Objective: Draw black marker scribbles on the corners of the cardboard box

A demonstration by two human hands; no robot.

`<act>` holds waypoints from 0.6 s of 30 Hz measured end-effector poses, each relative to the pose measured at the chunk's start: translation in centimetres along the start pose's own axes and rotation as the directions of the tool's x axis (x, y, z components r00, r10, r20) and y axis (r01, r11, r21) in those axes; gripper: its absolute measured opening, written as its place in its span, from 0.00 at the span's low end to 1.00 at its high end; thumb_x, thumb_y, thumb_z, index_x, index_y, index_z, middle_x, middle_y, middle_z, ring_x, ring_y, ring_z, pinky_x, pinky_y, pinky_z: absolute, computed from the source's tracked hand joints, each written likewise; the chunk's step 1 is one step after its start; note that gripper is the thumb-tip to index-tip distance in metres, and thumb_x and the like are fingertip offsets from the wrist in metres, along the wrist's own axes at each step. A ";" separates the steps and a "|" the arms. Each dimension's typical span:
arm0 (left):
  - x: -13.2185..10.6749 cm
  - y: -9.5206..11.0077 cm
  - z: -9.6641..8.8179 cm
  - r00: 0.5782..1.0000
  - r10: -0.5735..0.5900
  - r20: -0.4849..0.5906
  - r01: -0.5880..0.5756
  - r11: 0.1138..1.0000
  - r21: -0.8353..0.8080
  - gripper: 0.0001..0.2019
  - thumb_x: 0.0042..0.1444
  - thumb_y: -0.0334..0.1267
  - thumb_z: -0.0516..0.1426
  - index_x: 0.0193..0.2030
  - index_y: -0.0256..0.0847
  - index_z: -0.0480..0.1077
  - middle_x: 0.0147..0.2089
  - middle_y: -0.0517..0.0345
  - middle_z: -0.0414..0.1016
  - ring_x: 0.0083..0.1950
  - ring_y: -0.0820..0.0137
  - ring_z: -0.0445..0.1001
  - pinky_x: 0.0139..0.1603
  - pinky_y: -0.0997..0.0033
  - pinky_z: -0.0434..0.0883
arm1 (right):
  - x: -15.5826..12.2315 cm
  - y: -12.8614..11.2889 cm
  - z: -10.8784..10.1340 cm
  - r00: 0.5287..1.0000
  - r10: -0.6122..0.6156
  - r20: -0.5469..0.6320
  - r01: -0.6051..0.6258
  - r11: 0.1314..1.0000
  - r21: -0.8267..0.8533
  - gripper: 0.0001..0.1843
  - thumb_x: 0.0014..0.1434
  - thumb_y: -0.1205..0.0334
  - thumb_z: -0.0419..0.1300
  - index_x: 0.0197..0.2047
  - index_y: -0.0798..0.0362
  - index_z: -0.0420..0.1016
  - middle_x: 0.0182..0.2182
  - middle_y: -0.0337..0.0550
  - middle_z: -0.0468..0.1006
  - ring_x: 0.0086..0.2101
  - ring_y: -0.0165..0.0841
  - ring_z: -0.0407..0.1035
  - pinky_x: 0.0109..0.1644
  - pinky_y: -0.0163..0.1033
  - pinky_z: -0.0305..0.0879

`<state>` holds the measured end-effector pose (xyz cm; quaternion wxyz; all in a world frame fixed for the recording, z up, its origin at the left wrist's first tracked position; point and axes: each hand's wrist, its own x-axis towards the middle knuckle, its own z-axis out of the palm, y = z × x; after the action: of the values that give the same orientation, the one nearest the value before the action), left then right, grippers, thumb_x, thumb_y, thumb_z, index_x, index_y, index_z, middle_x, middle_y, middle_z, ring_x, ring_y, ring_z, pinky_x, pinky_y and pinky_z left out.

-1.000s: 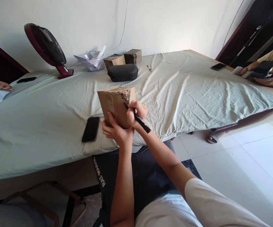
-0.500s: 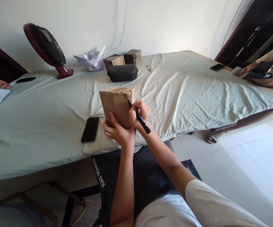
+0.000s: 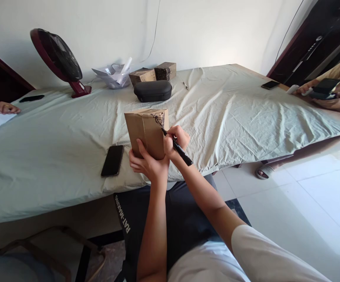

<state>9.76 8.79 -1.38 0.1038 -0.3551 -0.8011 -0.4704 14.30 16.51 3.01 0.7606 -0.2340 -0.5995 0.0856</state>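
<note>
A brown cardboard box [image 3: 143,127] stands tilted near the front edge of the table, with black scribbled lines at its upper right corner. My left hand [image 3: 149,162] grips it from below, the thumb across the face turned towards me. Between the fingers of my right hand [image 3: 177,140] is a black marker pen [image 3: 183,152]. Its tip is at the right edge of the box, just under the drawn lines; whether it touches the cardboard I cannot tell.
A phone [image 3: 112,161] lies left of the box. Behind are a black case [image 3: 152,91], two drawn-on boxes [image 3: 165,71], a plastic basket [image 3: 112,78] and a fan [image 3: 56,56]. Another person's hands [image 3: 334,100] hold a device at right; a further hand [image 3: 8,108] rests at left.
My right hand and the marker have shifted slightly right and down, the tip moving lower from the drawn lines. The hand at far left has moved right. My left hand keeps its grip.
</note>
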 end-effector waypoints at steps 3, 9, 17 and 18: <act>0.0 0.1 -0.1 1.000 0.005 0.000 -0.005 1.000 0.009 0.53 0.54 0.56 0.73 0.81 0.36 0.60 0.75 0.26 0.54 0.75 0.28 0.58 0.72 0.25 0.60 | 0.1 0.1 0.1 1.000 -0.023 0.002 0.023 1.000 0.020 0.08 0.61 0.66 0.55 0.31 0.46 0.61 0.23 0.32 0.65 0.22 0.30 0.54 0.30 0.39 0.57; -0.3 0.3 0.1 1.000 0.015 0.010 -0.016 0.999 0.040 0.52 0.55 0.56 0.71 0.81 0.38 0.61 0.76 0.28 0.53 0.77 0.30 0.57 0.75 0.26 0.59 | 0.3 0.4 0.2 0.999 -0.028 0.019 0.027 1.000 0.013 0.08 0.61 0.68 0.56 0.34 0.45 0.63 0.23 0.33 0.65 0.23 0.31 0.58 0.30 0.40 0.59; -0.3 0.5 0.2 1.000 0.007 0.014 -0.008 0.998 0.069 0.55 0.50 0.60 0.71 0.81 0.37 0.62 0.76 0.28 0.54 0.76 0.31 0.58 0.75 0.29 0.59 | 1.2 0.5 0.1 0.999 -0.045 0.027 0.046 0.998 -0.039 0.09 0.62 0.69 0.56 0.35 0.45 0.63 0.23 0.32 0.64 0.22 0.30 0.58 0.29 0.39 0.60; -0.3 0.5 0.2 1.000 0.006 0.016 -0.007 0.997 0.073 0.56 0.50 0.61 0.71 0.81 0.38 0.61 0.76 0.28 0.54 0.76 0.31 0.58 0.75 0.30 0.59 | 1.4 0.4 0.1 0.999 -0.042 0.034 0.043 0.998 -0.036 0.09 0.62 0.69 0.56 0.35 0.45 0.63 0.23 0.31 0.64 0.22 0.30 0.58 0.29 0.39 0.60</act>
<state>10.39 8.99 -1.31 0.1119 -0.3572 -0.8176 -0.4376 14.60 17.49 4.01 0.7478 -0.2338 -0.6183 0.0620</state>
